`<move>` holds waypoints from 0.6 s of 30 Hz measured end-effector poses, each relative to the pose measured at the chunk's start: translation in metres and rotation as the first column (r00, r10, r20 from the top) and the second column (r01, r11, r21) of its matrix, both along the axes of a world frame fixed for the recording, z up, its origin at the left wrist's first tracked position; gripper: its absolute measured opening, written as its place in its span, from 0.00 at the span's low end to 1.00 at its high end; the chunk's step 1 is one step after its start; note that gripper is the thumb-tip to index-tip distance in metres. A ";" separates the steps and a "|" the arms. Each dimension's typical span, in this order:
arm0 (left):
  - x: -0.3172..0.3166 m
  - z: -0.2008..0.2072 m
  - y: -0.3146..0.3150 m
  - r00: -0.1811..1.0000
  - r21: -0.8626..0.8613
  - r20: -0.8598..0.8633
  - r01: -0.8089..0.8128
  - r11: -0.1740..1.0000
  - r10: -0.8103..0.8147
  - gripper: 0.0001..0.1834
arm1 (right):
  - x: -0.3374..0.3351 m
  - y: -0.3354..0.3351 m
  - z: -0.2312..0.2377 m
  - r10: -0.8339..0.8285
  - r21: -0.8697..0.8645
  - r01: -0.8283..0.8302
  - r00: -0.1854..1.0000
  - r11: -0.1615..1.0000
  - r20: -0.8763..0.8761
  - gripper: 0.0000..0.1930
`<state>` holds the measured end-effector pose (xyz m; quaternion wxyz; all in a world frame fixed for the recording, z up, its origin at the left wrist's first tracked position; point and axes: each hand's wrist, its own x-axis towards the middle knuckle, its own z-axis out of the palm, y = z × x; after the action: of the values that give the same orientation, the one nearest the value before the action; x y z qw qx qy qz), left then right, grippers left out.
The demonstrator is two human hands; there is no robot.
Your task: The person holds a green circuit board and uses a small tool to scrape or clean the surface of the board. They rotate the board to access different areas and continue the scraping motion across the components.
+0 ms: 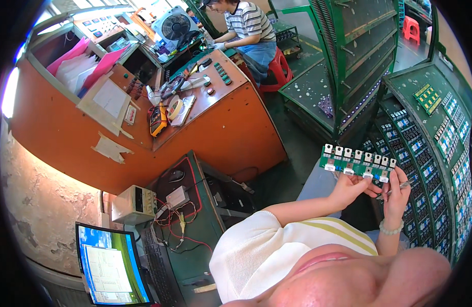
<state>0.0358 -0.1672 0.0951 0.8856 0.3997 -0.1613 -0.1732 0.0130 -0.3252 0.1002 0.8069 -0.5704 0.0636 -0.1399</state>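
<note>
A green circuit board [356,165] is held up at the right, tilted, with a row of silver tabbed transistors along its upper edge and several white block parts along its lower edge. My left hand [351,188] grips the lower edge near the middle, fingers closed on it. At the board's right end, my right hand [397,194] has its fingers closed on the corner. Something thin and greyish shows by the right fingers, too small to name. The fingertips behind the board are hidden. A pale bead bracelet [391,228] circles my right wrist.
A rack of several boards [435,169] stands close on my right, beside a green metal frame [343,66]. To the left are a monitor [107,266], keyboard [161,271], bench instrument [136,204] and tangled wires. An orange bench [220,133] lies ahead; a person [248,33] sits beyond it.
</note>
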 end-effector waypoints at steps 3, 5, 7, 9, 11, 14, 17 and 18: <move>0.002 0.001 0.008 1.000 0.041 0.009 -0.022 0.999 0.022 0.11 | 0.003 0.009 0.005 -0.008 -0.038 0.008 1.000 0.999 -0.004 0.12; 0.002 0.004 0.006 1.000 0.043 -0.001 -0.012 0.999 0.012 0.11 | 0.002 0.006 0.005 -0.003 -0.071 0.004 1.000 0.997 0.008 0.12; 0.004 0.007 0.004 1.000 0.059 0.004 0.008 0.998 -0.008 0.11 | 0.001 0.005 0.010 -0.024 -0.086 0.027 0.999 0.996 0.033 0.12; 0.003 0.010 0.001 0.999 0.071 0.010 0.040 0.997 -0.041 0.10 | -0.001 0.004 0.013 -0.042 -0.091 0.045 0.998 0.995 0.039 0.12; 0.003 0.001 -0.002 0.999 0.005 0.002 0.045 0.999 -0.045 0.10 | -0.003 0.005 0.009 -0.082 -0.101 0.084 0.996 0.991 0.028 0.11; 0.000 0.001 -0.001 0.999 0.034 -0.007 0.054 0.998 -0.054 0.09 | -0.010 0.006 0.009 -0.042 -0.028 0.042 0.999 0.999 0.011 0.12; 0.002 0.005 0.002 0.999 0.088 -0.006 0.045 0.995 -0.044 0.10 | -0.012 0.007 0.011 0.017 -0.113 -0.018 1.000 0.993 -0.007 0.13; 0.001 0.007 0.002 1.000 0.124 -0.009 0.018 0.992 -0.017 0.11 | -0.014 0.006 0.012 0.044 -0.123 -0.045 0.999 0.991 -0.014 0.14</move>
<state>0.0364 -0.1656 0.1017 0.8580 0.4519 -0.1504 -0.1924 -0.0012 -0.3196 0.1121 0.7726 -0.6213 0.0466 -0.1222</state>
